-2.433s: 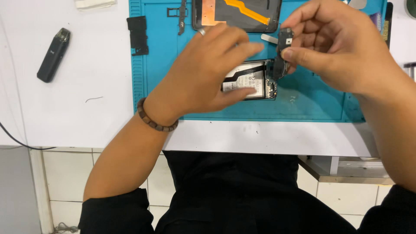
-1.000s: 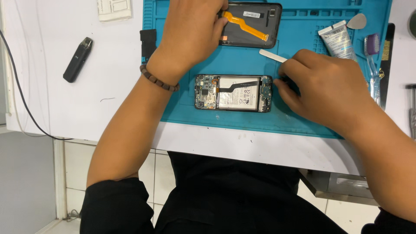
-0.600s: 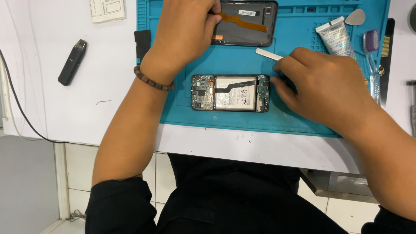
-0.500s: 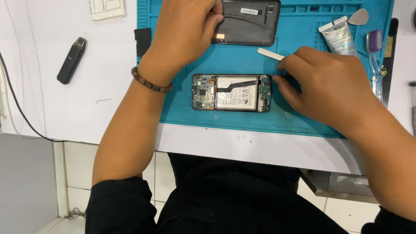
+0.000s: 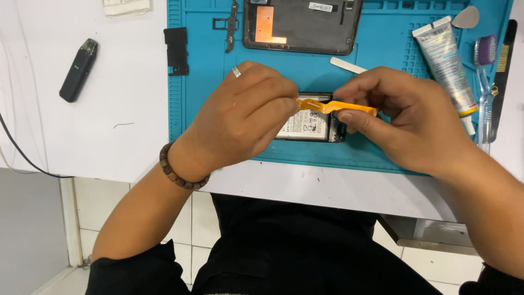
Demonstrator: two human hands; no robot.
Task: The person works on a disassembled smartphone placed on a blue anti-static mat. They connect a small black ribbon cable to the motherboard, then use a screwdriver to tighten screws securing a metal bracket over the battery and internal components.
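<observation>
Head view: left hand [image 5: 240,117] and right hand [image 5: 406,120] each pinch one end of the orange flex ribbon [image 5: 333,106] just above the opened phone [image 5: 314,123] on the blue mat [image 5: 202,109] — I'd keep it flat and untwisted, easing it gently so it doesn't crease.

Black sleeves, beaded bracelet [image 5: 183,173], ring [image 5: 236,71]

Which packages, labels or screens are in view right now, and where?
Tube: right on the blue mat, grey-white, printed, lying slanted.
Battery label: mat centre, under both hands, white with dark print.
Sticker: on the dark back cover at top, small white strip.
No lit screen.
</observation>
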